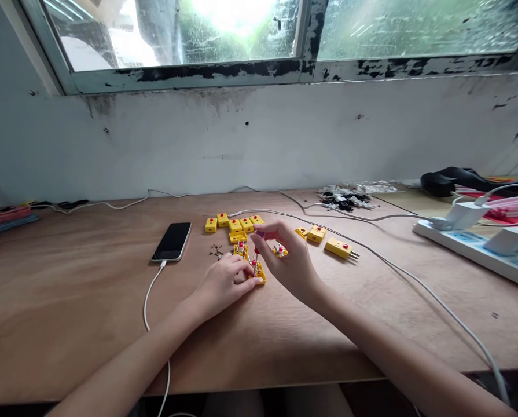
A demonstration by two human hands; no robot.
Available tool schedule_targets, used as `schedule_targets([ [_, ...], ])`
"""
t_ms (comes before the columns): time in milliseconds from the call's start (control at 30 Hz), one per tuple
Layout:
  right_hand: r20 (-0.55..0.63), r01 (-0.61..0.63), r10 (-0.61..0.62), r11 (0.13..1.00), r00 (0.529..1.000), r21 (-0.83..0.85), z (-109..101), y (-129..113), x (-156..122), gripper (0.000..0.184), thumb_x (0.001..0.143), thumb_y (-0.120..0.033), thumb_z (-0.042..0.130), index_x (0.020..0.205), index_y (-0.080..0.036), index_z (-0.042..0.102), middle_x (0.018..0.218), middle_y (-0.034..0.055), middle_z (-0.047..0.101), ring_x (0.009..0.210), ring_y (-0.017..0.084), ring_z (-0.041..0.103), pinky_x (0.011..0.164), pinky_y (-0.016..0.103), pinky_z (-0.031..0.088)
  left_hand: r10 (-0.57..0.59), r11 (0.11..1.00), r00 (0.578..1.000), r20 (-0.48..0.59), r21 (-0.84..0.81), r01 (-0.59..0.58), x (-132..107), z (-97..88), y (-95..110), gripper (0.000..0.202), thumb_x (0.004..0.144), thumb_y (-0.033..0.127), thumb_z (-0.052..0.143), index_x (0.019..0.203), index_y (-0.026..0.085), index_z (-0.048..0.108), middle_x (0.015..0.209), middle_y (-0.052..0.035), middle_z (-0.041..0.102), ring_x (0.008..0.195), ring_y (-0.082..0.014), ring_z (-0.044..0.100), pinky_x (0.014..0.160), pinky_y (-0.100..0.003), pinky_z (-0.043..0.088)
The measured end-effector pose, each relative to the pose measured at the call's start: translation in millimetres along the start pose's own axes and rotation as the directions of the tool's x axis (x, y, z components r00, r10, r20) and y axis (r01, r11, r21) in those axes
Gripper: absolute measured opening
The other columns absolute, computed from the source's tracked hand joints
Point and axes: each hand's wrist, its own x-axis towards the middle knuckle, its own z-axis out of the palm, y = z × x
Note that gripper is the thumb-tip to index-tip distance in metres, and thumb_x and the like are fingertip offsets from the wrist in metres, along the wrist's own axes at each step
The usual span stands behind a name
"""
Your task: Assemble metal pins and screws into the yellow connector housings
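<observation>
My left hand grips an opened yellow thermocouple connector at the middle of the wooden desk. My right hand pinches a small screwdriver with a dark handle, and its thin shaft points down into that connector. Around my hands lie several other yellow connectors, some shut and some open with red-topped parts showing. An assembled plug with metal pins rests to the right. A few tiny loose screws lie left of my left hand.
A black smartphone lies on the desk on a white charging cable. White cables cross the desk. A pile of small black and silver parts sits by the wall. A white power strip with chargers stands at the right.
</observation>
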Motion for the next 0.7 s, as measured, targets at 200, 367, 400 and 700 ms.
schedule_targets([
  [200, 0.061, -0.054, 0.053, 0.999, 0.997, 0.003, -4.7, 1.7, 1.9, 0.011, 0.089, -0.028, 0.050, 0.096, -0.023, 0.056, 0.088, 0.0032, 0.062, 0.075, 0.014, 0.062, 0.070, 0.032, 0.054, 0.001, 1.000, 1.000, 0.004, -0.003, -0.001, 0.3, -0.6, 1.1, 0.016, 0.080, 0.035, 0.061, 0.073, 0.021, 0.064, 0.078, -0.0010, 0.059, 0.082, -0.0192, 0.053, 0.074, -0.030, 0.043],
  [367, 0.162, -0.129, 0.102, 0.978, 0.982, 0.165, -4.5, 1.6, 2.4, 0.016, 0.089, -0.026, 0.049, 0.102, -0.024, 0.058, 0.092, 0.0018, 0.063, 0.075, 0.012, 0.063, 0.070, 0.030, 0.054, 0.005, 1.000, 1.000, -0.008, -0.015, -0.006, 0.5, 2.0, -2.8, 0.014, 0.079, 0.034, 0.063, 0.073, 0.021, 0.064, 0.079, -0.0008, 0.058, 0.082, -0.0187, 0.054, 0.073, -0.030, 0.043],
  [400, 0.124, -0.105, 0.090, 0.987, 0.988, 0.122, -3.9, 1.2, 2.4, 0.014, 0.088, -0.025, 0.051, 0.099, -0.023, 0.058, 0.090, 0.0015, 0.063, 0.073, 0.012, 0.062, 0.069, 0.029, 0.054, 0.008, 1.000, 1.000, -0.003, -0.012, -0.008, 0.5, 2.7, -3.6, 0.013, 0.079, 0.033, 0.062, 0.073, 0.021, 0.064, 0.080, -0.0009, 0.058, 0.083, -0.0188, 0.054, 0.074, -0.030, 0.043],
  [700, 0.100, -0.090, 0.093, 0.995, 0.991, -0.033, -3.3, -1.1, 1.3, 0.012, 0.087, -0.025, 0.052, 0.097, -0.023, 0.058, 0.087, 0.0019, 0.065, 0.071, 0.013, 0.064, 0.062, 0.027, 0.054, 0.015, 1.000, 0.999, 0.037, -0.013, -0.015, 0.9, 1.5, -5.2, 0.013, 0.079, 0.032, 0.061, 0.072, 0.021, 0.065, 0.079, -0.0020, 0.059, 0.083, -0.0194, 0.053, 0.073, -0.030, 0.045],
])
